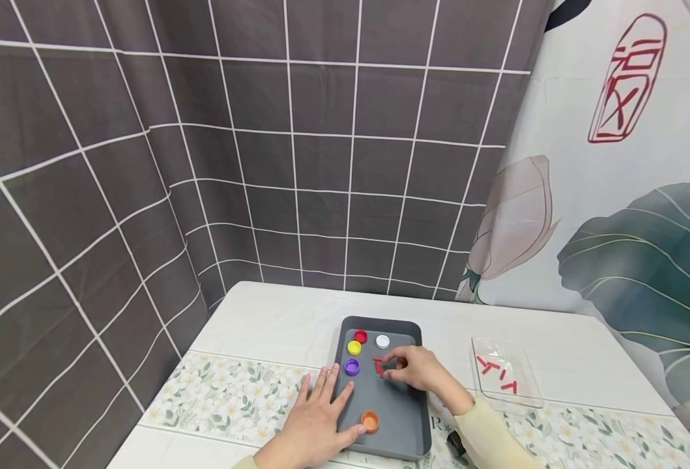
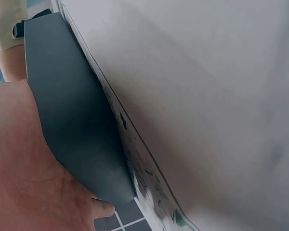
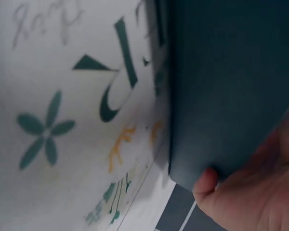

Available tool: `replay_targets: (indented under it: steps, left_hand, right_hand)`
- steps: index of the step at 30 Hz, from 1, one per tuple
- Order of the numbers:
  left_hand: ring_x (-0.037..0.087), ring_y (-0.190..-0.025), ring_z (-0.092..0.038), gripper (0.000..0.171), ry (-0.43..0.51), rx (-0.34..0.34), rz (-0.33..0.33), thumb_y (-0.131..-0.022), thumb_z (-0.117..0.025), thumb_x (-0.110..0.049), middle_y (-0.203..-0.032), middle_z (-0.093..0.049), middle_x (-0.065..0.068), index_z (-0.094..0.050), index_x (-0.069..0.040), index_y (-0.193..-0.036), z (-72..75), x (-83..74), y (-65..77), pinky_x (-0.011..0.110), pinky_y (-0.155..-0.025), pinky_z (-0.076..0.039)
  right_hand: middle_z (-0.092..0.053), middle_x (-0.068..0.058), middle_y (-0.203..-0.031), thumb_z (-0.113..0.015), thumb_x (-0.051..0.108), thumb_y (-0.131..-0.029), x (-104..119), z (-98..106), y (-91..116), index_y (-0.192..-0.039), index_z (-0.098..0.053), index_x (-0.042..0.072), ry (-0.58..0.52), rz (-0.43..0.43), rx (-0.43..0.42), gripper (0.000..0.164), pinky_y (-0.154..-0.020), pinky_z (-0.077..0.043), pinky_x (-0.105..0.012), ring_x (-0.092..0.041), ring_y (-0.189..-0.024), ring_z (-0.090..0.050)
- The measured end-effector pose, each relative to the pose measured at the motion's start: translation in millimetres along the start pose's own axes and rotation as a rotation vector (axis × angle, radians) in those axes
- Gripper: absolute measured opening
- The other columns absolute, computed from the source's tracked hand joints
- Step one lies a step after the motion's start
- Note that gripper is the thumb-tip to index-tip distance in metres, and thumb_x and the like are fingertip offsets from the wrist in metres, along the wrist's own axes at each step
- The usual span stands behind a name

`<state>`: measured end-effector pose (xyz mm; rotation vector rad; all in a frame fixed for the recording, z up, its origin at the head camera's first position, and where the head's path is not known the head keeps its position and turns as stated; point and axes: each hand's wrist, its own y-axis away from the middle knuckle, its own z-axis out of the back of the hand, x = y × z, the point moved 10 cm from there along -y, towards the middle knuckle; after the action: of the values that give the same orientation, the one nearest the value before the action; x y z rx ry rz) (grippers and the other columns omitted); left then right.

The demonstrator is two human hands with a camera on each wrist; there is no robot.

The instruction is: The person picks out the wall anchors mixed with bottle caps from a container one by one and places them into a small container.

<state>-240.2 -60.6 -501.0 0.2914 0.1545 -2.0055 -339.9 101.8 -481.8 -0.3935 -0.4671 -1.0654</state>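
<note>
My left hand (image 1: 315,417) lies with fingers spread over the left rim of a grey tray (image 1: 400,417). Its thumb reaches inside, beside an orange bottle cap (image 1: 370,421). Over the right part of the tray, my right hand (image 1: 419,370) has its thumb and index finger bent and apart, close to some short red sticks (image 1: 378,366). Whether the fingertips touch these sticks is too small to tell. Red (image 1: 360,336), yellow (image 1: 354,347), purple (image 1: 352,367) and white (image 1: 382,341) caps sit toward the tray's far end. The wrist views show mainly the tray's outer side.
Right of the tray stands a clear plastic box (image 1: 526,384) with several red sticks (image 1: 488,366) in it. A small black object (image 1: 455,445) lies near my right forearm. A flowered cloth (image 1: 233,394) covers the table, and a dark checked curtain (image 1: 321,163) hangs behind it.
</note>
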Motion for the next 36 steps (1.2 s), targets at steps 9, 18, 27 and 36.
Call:
replay_targets:
  steps: [9, 18, 27, 36]
  left_hand:
    - [0.039, -0.154, -0.017, 0.084, -0.012, 0.0, -0.006, -0.095, -0.038, -0.076, -0.167, -0.019, 0.019, -0.044, -0.017, -0.155, -0.7, -0.5, -1.2, 0.066, -0.118, -0.013]
    - [0.038, -0.154, -0.017, 0.085, 0.008, -0.001, -0.013, -0.095, -0.039, -0.075, -0.167, -0.019, 0.02, -0.046, -0.014, -0.154, 0.6, -2.1, 0.6, 0.066, -0.118, -0.013]
    - [0.037, -0.154, -0.018, 0.086, 0.001, -0.013, -0.015, -0.095, -0.035, -0.077, -0.166, -0.021, 0.021, -0.046, -0.015, -0.153, -2.9, 1.5, -0.9, 0.067, -0.117, -0.014]
    - [0.036, -0.155, -0.016, 0.084, 0.002, 0.025, 0.006, -0.095, -0.04, -0.075, -0.167, -0.018, 0.019, -0.045, -0.016, -0.154, 0.3, -0.5, 0.4, 0.065, -0.119, -0.013]
  right_hand:
    - [-0.048, 0.012, -0.059, -0.087, 0.031, -0.078, -2.7, -3.5, -2.6, -0.099, -0.08, 0.022, 0.133, -0.081, -0.075, 0.023, -0.064, -0.029, -0.033, -0.006, -0.056, -0.042]
    - [-0.049, 0.012, -0.058, -0.088, 0.035, -0.077, 1.5, -5.7, -2.4, -0.107, -0.082, 0.025, 0.199, -0.092, -0.066, 0.032, -0.061, -0.033, -0.031, -0.007, -0.057, -0.042]
    - [-0.052, 0.011, -0.059, -0.089, 0.034, -0.075, 4.4, -5.4, 0.5, -0.103, -0.082, 0.025, 0.207, -0.111, -0.07, 0.03, -0.062, -0.035, -0.033, -0.009, -0.061, -0.044]
    - [-0.049, 0.013, -0.054, -0.09, 0.03, -0.075, 7.3, -3.3, 0.0, -0.094, -0.083, 0.021, 0.206, -0.071, -0.104, 0.022, -0.055, -0.033, -0.028, -0.005, -0.052, -0.042]
